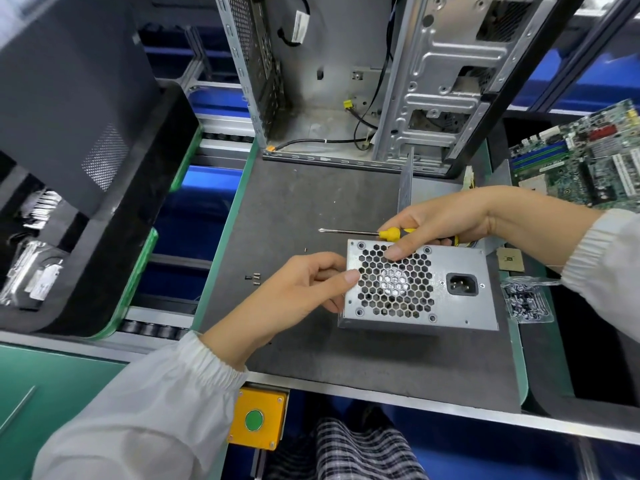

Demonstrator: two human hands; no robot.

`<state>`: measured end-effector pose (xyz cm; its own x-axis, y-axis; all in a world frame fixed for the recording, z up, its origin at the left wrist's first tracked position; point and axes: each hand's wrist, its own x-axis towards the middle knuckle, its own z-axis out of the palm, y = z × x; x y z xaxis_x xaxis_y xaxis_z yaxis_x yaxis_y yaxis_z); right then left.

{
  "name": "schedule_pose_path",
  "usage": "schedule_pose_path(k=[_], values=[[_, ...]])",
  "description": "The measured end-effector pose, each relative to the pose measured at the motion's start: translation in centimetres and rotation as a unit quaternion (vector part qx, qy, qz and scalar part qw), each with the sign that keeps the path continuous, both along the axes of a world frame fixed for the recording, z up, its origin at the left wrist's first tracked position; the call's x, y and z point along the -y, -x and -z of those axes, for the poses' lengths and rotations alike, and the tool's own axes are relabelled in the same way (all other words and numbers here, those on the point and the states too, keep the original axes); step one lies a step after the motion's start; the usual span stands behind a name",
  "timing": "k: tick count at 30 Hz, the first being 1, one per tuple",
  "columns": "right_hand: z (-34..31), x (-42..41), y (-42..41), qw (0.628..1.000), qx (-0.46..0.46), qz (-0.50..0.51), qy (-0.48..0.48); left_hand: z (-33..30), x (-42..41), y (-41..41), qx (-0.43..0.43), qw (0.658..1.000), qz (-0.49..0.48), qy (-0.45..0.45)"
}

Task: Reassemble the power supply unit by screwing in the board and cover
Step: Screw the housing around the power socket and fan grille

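The grey metal power supply unit (457,271) stands on the dark mat (311,202), its honeycomb fan grille and black power socket facing up. My left hand (304,289) grips its left edge, thumb on the grille. My right hand (446,223) holds a yellow-handled screwdriver (391,233) whose shaft points left, while its thumb presses on the top of the grille. Several small loose screws (254,278) lie on the mat left of the unit, and one more screw (304,249) lies farther back.
An open computer case (346,81) stands at the back of the mat. A green motherboard (581,157) lies at the right, a CPU chip (510,263) and a clear bag of screws (526,301) beside the unit. Black panels (79,133) fill the left. A yellow button box (258,419) hangs below the bench edge.
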<state>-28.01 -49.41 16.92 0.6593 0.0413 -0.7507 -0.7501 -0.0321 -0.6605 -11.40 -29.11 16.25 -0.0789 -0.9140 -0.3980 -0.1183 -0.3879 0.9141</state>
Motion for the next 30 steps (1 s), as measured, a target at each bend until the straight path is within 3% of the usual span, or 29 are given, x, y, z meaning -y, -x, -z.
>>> schedule_pose_path(k=[5, 30], values=[[-0.08, 0.07, -0.02, 1.0, -0.008, -0.004, -0.007, -0.23, 0.41, -0.36, 0.026, 0.999, 0.035, -0.025], [-0.37, 0.15, -0.15, 0.999, -0.014, -0.03, 0.0, 0.64, 0.48, 0.01, -0.034, 0.997, 0.013, -0.063]])
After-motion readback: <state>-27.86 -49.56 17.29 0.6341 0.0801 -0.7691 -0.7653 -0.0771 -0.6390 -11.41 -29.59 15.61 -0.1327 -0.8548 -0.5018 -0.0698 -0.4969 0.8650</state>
